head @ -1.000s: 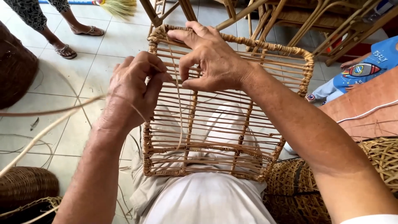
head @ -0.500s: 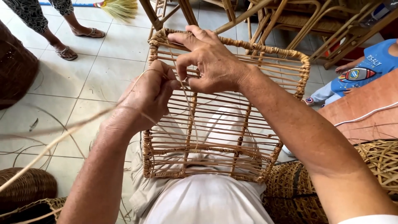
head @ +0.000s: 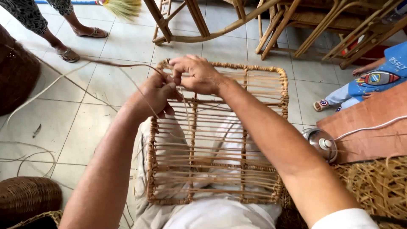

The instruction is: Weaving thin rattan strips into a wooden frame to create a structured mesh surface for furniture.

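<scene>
A square rattan frame (head: 263, 91), strung with thin cane strips, rests on my lap. My left hand (head: 152, 95) grips a long thin cane strand (head: 68, 78) at the frame's far left corner; the strand trails away to the left over the floor. My right hand (head: 197, 74) pinches the same strand at the frame's far rim, thumb and fingers closed on it, close beside my left hand.
Wooden and rattan chair frames (head: 203, 25) stand beyond. Another person's sandalled feet (head: 70, 55) are at top left, by a broom (head: 123, 6). A child's legs (head: 335, 99) lie at right. Woven baskets (head: 27, 197) sit at lower left, straw (head: 377, 186) and a metal canister (head: 320, 142) at right.
My left hand has slid up to the frame's far left corner, drawing the strand taut to the left. The view has pulled back a little; my right hand stays at the rim.
</scene>
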